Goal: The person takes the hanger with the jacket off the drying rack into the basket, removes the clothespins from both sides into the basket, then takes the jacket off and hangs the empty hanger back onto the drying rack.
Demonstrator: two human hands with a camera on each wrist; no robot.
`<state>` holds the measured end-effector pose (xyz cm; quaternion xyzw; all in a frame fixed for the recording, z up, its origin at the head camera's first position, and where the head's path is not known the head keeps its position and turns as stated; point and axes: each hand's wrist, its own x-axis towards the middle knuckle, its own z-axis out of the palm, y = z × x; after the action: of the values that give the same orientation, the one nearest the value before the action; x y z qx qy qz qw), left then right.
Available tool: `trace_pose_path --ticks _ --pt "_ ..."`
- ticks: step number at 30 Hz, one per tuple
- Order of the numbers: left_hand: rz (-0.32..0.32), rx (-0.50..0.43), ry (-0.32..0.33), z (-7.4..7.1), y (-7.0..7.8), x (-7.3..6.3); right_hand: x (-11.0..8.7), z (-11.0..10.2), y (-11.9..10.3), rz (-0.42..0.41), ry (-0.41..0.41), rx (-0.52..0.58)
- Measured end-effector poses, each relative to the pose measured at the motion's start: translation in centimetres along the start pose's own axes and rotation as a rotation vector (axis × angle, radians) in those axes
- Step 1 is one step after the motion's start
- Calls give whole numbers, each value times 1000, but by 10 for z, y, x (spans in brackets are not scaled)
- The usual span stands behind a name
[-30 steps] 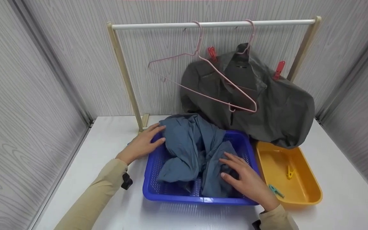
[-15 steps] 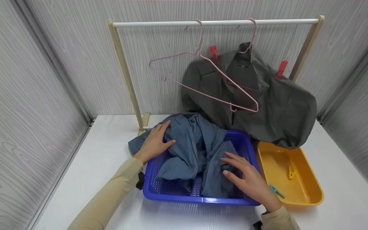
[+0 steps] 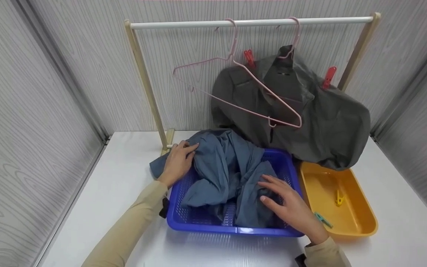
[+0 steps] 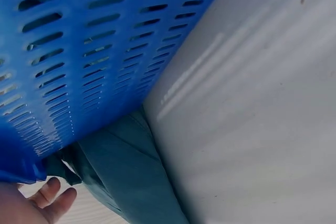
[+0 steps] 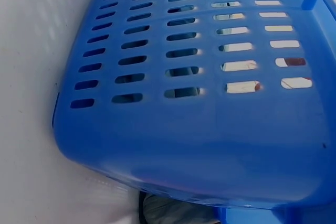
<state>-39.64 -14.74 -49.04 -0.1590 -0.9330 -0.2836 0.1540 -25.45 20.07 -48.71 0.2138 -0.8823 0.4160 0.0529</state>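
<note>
A crumpled blue-grey cloth garment lies in a blue perforated plastic basket. Part of it spills over the basket's left rim, and the left wrist view shows that fabric hanging outside the basket wall. My left hand is on the garment at that rim, fingers bent and thumb near the index finger; whether it pinches cloth cannot be made out. In the left wrist view only some fingertips show. My right hand rests with spread, relaxed fingers on the garment's right side; the right wrist view shows only the basket wall beside it.
Behind the basket stands a rack with a white rail. From it hang a bare pink hanger and a dark grey garment with red clothespins. A yellow tray with yellow and teal clothespins sits right.
My left hand has moved right onto the garment, then its thumb and fingers have drawn closer together. My right hand stays nearly still. The view has tilted down slightly.
</note>
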Motion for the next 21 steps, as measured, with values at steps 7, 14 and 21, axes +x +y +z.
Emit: trace_pose_path --ticks 7,14,21 --pt "189 -118 49 0 -2 -4 2 1 1 12 -8 3" --pt "348 -296 -62 -1 -1 -9 2 0 1 27 18 4" --pt "397 -454 -157 -7 6 -27 5 -1 -1 58 52 -30"
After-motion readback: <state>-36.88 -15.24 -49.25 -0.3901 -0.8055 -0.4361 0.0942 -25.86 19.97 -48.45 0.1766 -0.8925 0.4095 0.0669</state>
